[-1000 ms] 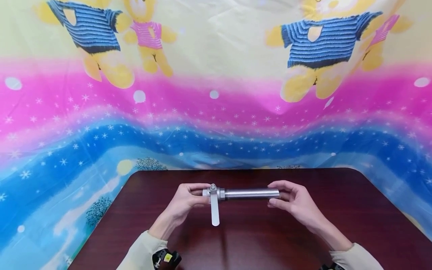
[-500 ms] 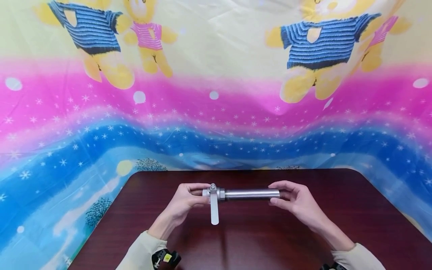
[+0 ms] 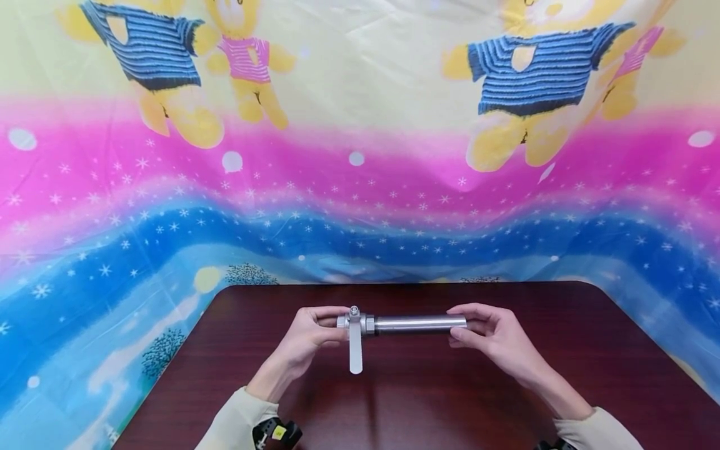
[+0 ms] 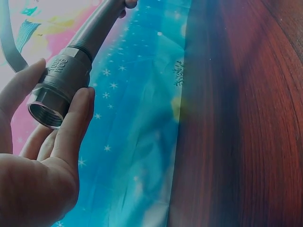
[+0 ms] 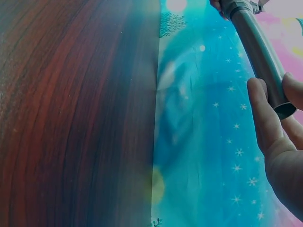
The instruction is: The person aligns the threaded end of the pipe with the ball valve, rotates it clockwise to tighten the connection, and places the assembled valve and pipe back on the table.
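A silver ball valve (image 3: 354, 324) with a long flat lever (image 3: 355, 353) is joined at its right end to a steel pipe (image 3: 419, 324). My left hand (image 3: 304, 337) grips the valve body between thumb and fingers. In the left wrist view the valve (image 4: 61, 78) shows a threaded open end and raised lettering, "1000 WOG". My right hand (image 3: 495, 334) pinches the pipe's far end; the right wrist view shows the hollow end of the pipe (image 5: 262, 59) between thumb and fingers. Valve and pipe are held level above the table, the lever pointing toward me.
Beneath the hands lies a dark red-brown wooden table (image 3: 427, 400) with rounded far corners. Behind and beside it hangs a colourful cloth (image 3: 360, 187) printed with bears and snowflakes. A black wrist device (image 3: 277, 431) sits at the left sleeve.
The lever's tip has shifted very slightly to the left. My right thumb has come up a little against the pipe's end. Otherwise the hands and the pipe stay where they were.
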A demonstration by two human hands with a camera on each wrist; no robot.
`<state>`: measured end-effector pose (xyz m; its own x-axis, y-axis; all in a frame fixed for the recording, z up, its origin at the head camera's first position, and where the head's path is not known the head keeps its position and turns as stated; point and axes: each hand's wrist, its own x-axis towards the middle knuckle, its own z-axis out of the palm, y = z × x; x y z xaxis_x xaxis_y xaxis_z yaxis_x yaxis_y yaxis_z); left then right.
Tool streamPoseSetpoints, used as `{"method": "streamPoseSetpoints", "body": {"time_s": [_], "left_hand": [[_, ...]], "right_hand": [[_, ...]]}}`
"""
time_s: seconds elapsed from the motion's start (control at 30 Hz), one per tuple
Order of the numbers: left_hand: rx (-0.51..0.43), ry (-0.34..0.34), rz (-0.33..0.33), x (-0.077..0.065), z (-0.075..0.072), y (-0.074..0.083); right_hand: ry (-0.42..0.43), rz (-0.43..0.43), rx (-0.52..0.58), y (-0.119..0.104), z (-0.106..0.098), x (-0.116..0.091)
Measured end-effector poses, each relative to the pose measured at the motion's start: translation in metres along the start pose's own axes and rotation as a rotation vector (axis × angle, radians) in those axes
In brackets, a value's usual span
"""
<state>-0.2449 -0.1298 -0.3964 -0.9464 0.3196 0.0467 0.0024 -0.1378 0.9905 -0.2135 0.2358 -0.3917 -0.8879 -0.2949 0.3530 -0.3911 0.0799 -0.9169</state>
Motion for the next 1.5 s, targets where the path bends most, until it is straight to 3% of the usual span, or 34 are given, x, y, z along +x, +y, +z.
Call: {"method": "streamPoseSetpoints", "body": {"time_s": [0.3,0.5,0.73,0.97,1.13,1.4,1.5], "left_hand": [[0.004,0.008,0.001,0.0007,0.0,-0.0005],[-0.01,-0.004,0.007,0.0022,0.0025,-0.0012],[-0.02,0.001,0.016,0.0034,0.0038,0.0002],[-0.016,0.011,0.01,0.0027,0.0018,-0.0009],[-0.015,0.007,0.019,0.0026,0.0007,-0.0018],[-0.024,0.017,0.026,0.0044,-0.0011,-0.0013],[-0.022,0.019,0.023,0.0044,-0.0016,-0.0019]], "right_hand": [[-0.015,-0.043,0.006,0.0018,-0.0002,0.0014],[0.019,0.043,-0.002,0.0041,-0.0016,0.0018],[0.006,-0.019,0.008,0.0055,-0.0028,0.0032],[0.011,0.021,0.04,0.0062,-0.002,0.005],[-0.031,-0.027,0.071,0.0065,-0.0021,0.0049],[0.004,0.029,0.04,0.0053,0.0,0.0062],[0.0,0.015,0.058,0.0064,0.0002,0.0054]]}}
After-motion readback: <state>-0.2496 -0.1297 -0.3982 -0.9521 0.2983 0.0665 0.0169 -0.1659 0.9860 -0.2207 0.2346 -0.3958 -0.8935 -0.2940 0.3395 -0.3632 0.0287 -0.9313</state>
